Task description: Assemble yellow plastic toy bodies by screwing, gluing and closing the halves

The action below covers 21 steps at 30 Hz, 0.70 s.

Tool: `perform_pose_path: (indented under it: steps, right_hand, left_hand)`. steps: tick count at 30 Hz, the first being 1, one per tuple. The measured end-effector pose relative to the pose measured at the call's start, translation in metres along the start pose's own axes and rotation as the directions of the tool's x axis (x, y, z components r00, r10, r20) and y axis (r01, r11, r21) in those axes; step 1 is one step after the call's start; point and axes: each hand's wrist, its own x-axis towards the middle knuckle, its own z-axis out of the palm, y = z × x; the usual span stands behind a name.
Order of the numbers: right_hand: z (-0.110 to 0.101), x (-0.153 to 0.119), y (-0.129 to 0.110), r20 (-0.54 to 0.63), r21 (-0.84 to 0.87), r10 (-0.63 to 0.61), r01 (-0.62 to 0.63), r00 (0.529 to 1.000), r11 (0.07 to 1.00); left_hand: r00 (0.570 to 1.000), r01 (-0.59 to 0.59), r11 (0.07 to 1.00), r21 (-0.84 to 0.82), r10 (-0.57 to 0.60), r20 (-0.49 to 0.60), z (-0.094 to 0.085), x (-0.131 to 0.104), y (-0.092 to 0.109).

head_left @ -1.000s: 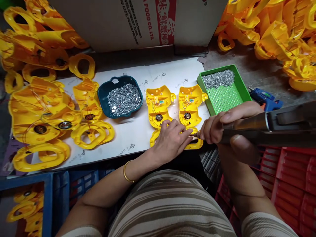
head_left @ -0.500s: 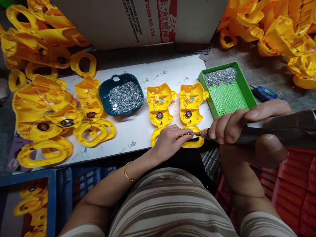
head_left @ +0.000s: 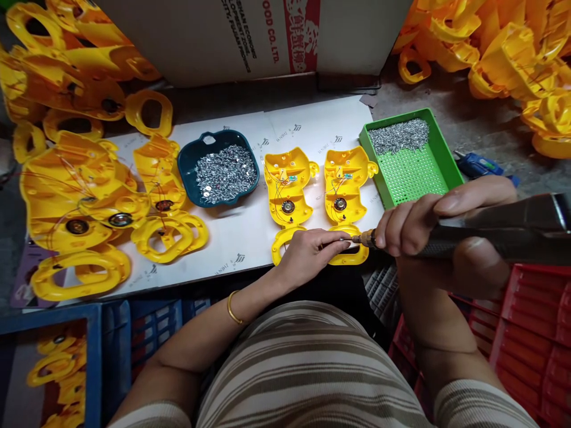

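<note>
Driver bit [head_left: 356, 239] between the hands [head_left: 306, 255] [head_left: 414, 223], close beside left fingertips [head_left: 344, 236].

One head-worn cam, pretty close, aimed forward and down: striped shirt [head_left: 307, 368] at 6 o'clock, carton [head_left: 214, 41] at 12.

The left arm [head_left: 196, 339] is reaching up and inward. The left hand [head_left: 306, 255] is showing its back, and its thumb and pointing finger are pinching close together. The right arm [head_left: 437, 315] is coming up too. The right hand [head_left: 446, 226] is curling its fingers to grip, pointing toward the left hand.
</note>
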Motion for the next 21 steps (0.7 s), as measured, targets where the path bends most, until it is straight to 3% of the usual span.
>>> perform_pose_path:
  steps: [3,6,17,21]
  right_hand:
    - [-0.006,0.004,0.0,0.107,0.036,-0.079,0.076,0.991,0.996]
    - [-0.009,0.005,0.002,0.129,0.052,-0.099,0.093,0.987,0.994]
    - [-0.003,0.011,0.0,0.243,0.125,-0.092,0.063,0.966,0.99]
    - [0.002,0.009,-0.006,0.172,0.034,-0.067,0.062,0.983,0.998]
  left_hand:
    - [1.0,0.016,0.998,0.06,-0.015,-0.017,-0.001,0.0,-0.001]
    - [1.0,0.008,0.995,0.1,-0.007,-0.004,-0.002,0.0,0.0]
    - [0.987,-0.135,0.972,0.191,0.116,0.11,-0.007,0.002,0.008]
    - [0.988,-0.105,0.942,0.318,0.062,0.141,-0.01,0.003,0.01]
